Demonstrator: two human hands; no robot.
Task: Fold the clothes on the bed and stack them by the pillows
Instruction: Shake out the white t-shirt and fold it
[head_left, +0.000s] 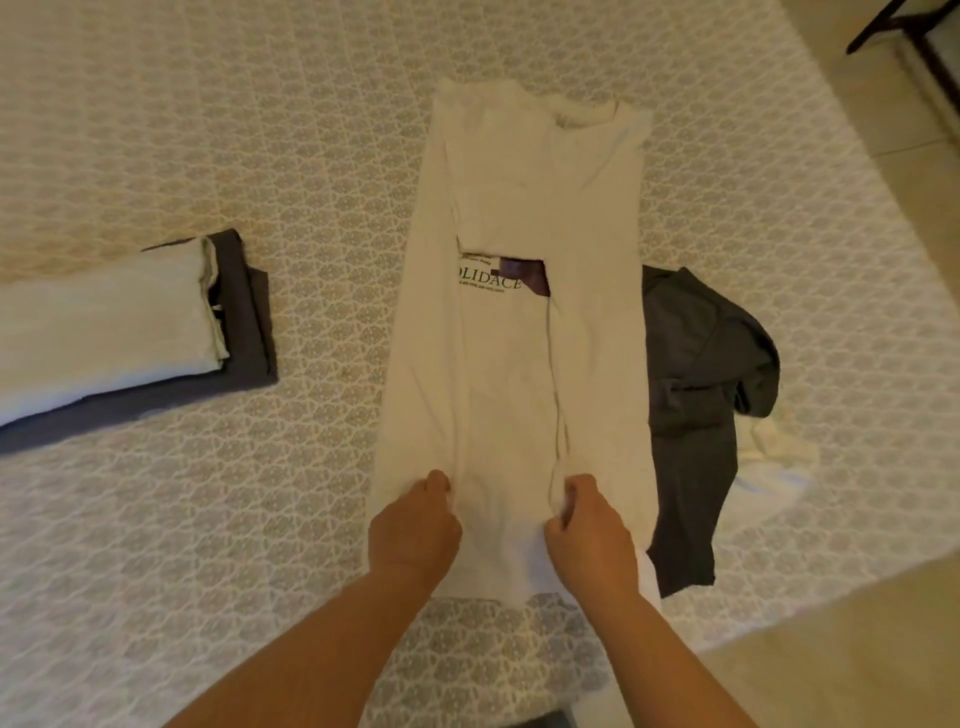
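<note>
Both grips pinch the near hem of the white shirt (519, 332): the left hand (415, 525) and the right hand (589, 530) have fingers curled into the cloth. The shirt lies long on the bed (260, 130), sides folded in. I think lifting both corners evenly toward the collar works best. Left of the shirt sits a folded stack (130, 332); a gray garment (696, 395) peeks out right. No pillows show.

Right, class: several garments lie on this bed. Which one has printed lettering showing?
The long white shirt in the middle, gripped near its hem by the left hand and the right hand. The folded pile and grey garment show no print.
</note>
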